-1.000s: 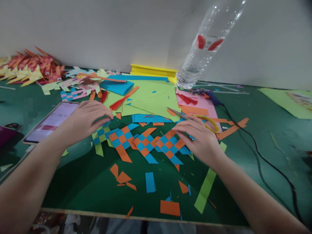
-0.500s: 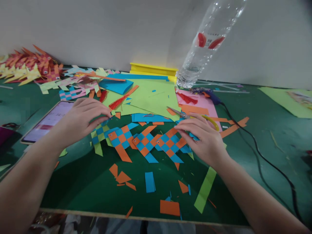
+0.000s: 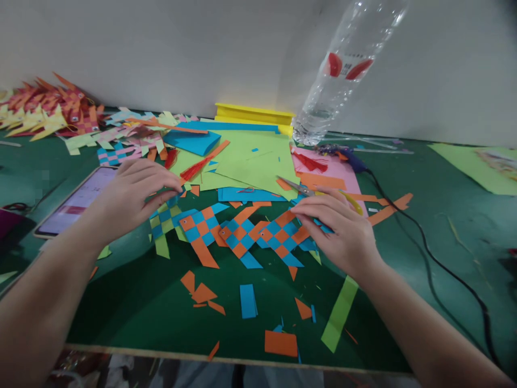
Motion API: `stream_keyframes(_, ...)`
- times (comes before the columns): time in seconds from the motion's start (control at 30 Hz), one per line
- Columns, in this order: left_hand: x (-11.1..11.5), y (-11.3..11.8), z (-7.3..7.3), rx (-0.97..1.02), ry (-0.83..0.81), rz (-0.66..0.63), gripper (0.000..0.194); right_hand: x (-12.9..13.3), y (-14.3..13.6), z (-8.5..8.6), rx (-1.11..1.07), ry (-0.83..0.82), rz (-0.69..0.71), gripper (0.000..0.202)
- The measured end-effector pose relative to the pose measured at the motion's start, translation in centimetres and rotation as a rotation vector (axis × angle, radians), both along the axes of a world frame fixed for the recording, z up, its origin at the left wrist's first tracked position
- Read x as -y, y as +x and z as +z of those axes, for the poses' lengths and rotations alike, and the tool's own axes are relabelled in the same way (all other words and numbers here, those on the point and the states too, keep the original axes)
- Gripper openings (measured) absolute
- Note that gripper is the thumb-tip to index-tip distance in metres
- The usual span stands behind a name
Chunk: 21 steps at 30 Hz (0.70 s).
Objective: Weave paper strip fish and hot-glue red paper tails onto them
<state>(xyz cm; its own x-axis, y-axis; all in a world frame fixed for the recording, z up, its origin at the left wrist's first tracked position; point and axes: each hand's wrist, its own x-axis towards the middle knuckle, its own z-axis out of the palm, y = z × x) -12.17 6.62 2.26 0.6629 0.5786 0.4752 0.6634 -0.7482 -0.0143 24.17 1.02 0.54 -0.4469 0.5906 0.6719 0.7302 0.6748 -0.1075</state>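
Observation:
Three woven orange-and-blue paper fish lie overlapping in a row: a left fish (image 3: 201,229), a middle fish (image 3: 240,237) and a right fish (image 3: 281,237). At the row's left end is a green-and-blue woven fish (image 3: 163,223), partly covered by my left hand (image 3: 139,196). That hand is closed, thumb and fingertips pinched above the fish; what sits between them is too small to tell. My right hand (image 3: 339,229) is closed with its fingertips at the upper fin of the right fish. Scissors with yellow handles (image 3: 351,202) lie just behind my right hand, blades pointing left, handles partly hidden.
A phone (image 3: 75,202) lies by my left forearm. Green paper sheets (image 3: 250,156), red tassels (image 3: 197,170) and a leaning water bottle (image 3: 335,75) are at the back. A glue gun (image 3: 351,159) trails a black cord on the right. Paper scraps (image 3: 204,293) lie in front.
My left hand has shifted slightly left and up. My right hand has moved only a hair, and the fish lie where they were.

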Motion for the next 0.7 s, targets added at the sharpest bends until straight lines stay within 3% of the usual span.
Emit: stream_keyframes(0.7,0.70,0.30,0.34,0.027,0.098,0.009,0.007,0.34,0.04,0.44,-0.102,-0.014,0.001,0.024)
